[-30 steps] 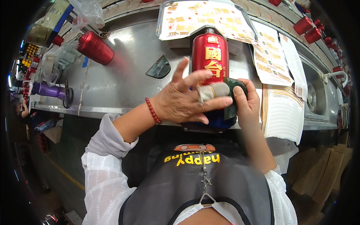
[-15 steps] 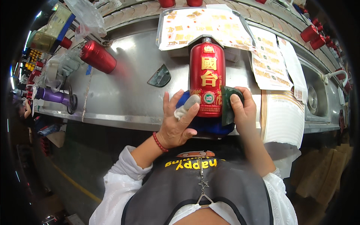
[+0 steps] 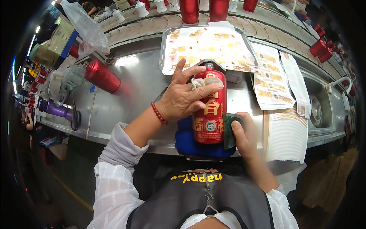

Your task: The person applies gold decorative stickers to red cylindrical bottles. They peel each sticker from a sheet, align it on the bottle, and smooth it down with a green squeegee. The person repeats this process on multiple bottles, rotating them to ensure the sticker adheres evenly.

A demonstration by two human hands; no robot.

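Note:
A red bottle (image 3: 209, 131) with gold lettering and a small green emblem lies on a blue cloth pad (image 3: 184, 140), its neck pointing away from me. My left hand (image 3: 177, 93) is over the bottle's upper half with the fingers stretched out. One finger, wearing a pale cover (image 3: 206, 82), rests across the bottle's front and hides part of the lettering. In my right hand (image 3: 247, 137) is a dark green flat scraper (image 3: 229, 131), pinched between thumb and fingers. Its edge is against the bottle's lower right side.
Behind the bottle, a metal tray (image 3: 249, 45) bears printed label sheets (image 3: 206, 44). More label sheets (image 3: 270, 82) and a stack of white paper (image 3: 285, 135) lie right, before a sink (image 3: 322, 103). Another red bottle (image 3: 102, 76) lies left, near a purple flask (image 3: 55, 108).
My left hand has moved up from the bottle's lower left to its upper half, now largely covering the loose dark piece beside it. The scraper stays at the bottle's lower right side.

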